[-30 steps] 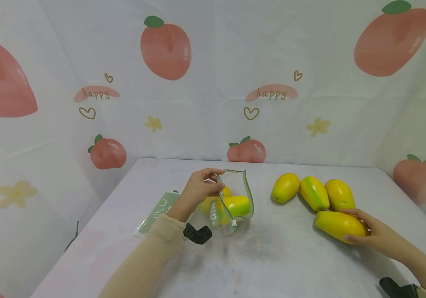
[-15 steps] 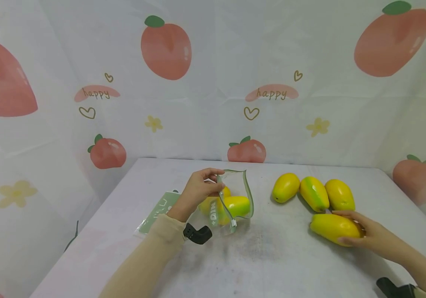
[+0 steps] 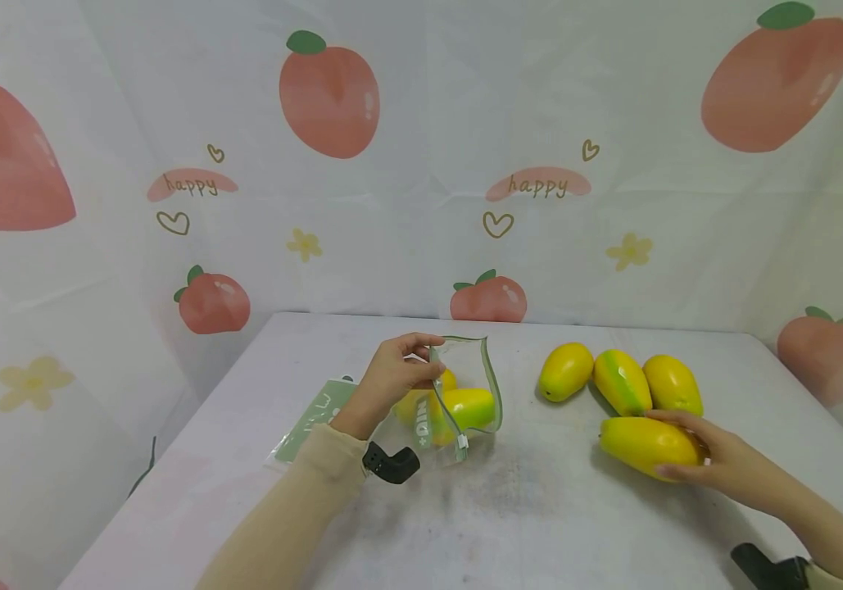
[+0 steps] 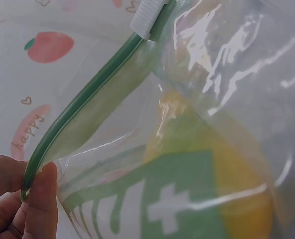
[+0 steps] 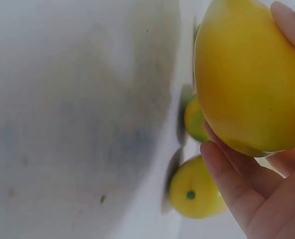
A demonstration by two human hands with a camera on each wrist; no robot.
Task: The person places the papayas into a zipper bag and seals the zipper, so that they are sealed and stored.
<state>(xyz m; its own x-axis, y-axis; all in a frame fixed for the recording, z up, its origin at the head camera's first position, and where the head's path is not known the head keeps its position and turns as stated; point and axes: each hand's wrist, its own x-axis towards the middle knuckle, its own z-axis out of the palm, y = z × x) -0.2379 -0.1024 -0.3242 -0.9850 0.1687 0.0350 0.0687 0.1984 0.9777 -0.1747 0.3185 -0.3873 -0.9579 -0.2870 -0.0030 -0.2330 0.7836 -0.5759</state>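
Observation:
My left hand (image 3: pixel 401 369) pinches the green zip rim of a clear slider bag (image 4: pixel 107 84) between thumb and fingers. The bag's mouth gapes toward the right, its white slider (image 3: pixel 462 441) hanging low at the front. Inside lie yellow mangoes, one with a green patch (image 3: pixel 469 407), partly hidden by the printed film. On the right side of the table, my right hand (image 3: pixel 723 459) grips a large yellow mango (image 3: pixel 645 445) from its right end, thumb on the near side. Its shadow falls on the table below. Behind it three more mangoes (image 3: pixel 622 383) sit close together.
A flat green-and-clear packet (image 3: pixel 315 419) with white lettering lies behind the left forearm. The white table (image 3: pixel 539 524) ends at a backdrop cloth (image 3: pixel 421 246) printed with peaches, hearts and flowers.
My right hand has shifted left with the mango, and over the last half second slightly upward. The left hand and bag stay where they were.

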